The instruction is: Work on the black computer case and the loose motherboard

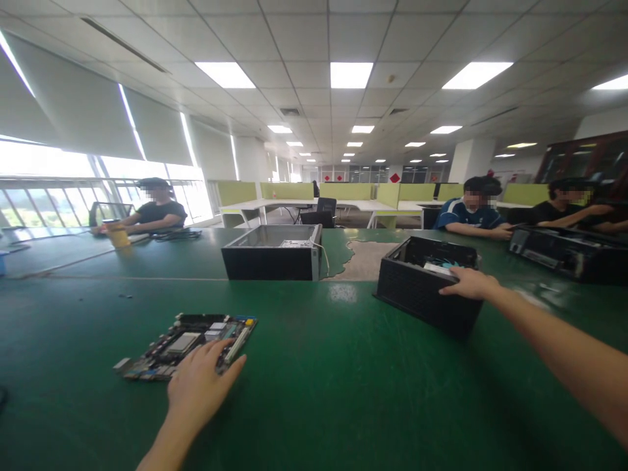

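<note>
A motherboard lies flat on the green tabletop at the left, its square processor showing. Over its near right edge rests my left hand, fingers stretched out and thumb apart; the fingertips are partly lost against the board, so contact is hard to judge. To the right stands a black computer case, open at the top, with pale and bluish parts inside. My right hand grips the case's upper right rim, thumb on the outer wall and fingers over the edge.
Another open case stands mid-table, a thin cable at its right side. A worn patch shows in the green cover. A yellow cup and dark cables lie left. People sit across the table; a further case stands far right.
</note>
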`<control>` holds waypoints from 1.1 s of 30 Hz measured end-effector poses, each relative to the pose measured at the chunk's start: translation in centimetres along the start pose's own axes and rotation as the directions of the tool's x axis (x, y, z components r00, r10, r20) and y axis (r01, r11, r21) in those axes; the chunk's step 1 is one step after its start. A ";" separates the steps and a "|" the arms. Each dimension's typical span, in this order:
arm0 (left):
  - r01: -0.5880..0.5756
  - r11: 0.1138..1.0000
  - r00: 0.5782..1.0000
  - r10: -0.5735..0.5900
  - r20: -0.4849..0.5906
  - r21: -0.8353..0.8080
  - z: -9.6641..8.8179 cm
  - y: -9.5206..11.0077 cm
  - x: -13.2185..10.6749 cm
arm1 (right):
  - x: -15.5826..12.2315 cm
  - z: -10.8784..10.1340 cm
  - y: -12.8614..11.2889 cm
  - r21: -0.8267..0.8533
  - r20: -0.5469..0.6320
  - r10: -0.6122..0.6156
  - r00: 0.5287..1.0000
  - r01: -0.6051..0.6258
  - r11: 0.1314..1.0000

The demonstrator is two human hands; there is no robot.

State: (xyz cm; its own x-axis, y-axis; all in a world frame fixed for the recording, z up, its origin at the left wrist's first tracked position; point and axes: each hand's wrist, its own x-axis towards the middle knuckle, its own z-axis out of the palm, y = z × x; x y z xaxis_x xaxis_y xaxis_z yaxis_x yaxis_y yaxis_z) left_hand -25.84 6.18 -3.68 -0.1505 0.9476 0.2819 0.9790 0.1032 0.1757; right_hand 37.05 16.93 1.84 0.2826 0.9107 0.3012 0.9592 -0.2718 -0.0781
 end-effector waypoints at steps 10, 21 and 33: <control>-0.209 0.964 0.974 0.189 -0.125 -0.165 -0.8 4.5 -1.6 | -7.6 -5.1 -1.0 0.110 0.171 -0.190 0.967 0.173 0.979; -0.703 0.395 0.610 0.762 -0.216 -0.591 -6.6 21.5 -6.5 | -17.8 -13.0 -4.7 0.648 0.368 -0.616 0.696 0.283 0.707; -0.960 0.077 0.078 0.997 0.007 -0.269 -5.6 34.1 -5.0 | -17.9 -12.0 -6.6 0.361 0.208 -0.506 0.837 0.415 0.835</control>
State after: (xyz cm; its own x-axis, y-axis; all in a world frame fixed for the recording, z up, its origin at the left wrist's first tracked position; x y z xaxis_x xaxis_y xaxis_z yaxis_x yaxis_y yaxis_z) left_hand 7.50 3.31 6.19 0.9653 0.1789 0.1902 0.1829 -0.9831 -0.0034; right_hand 25.51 -1.35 8.39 -0.2468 0.9645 0.0936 0.9221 0.2635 -0.2834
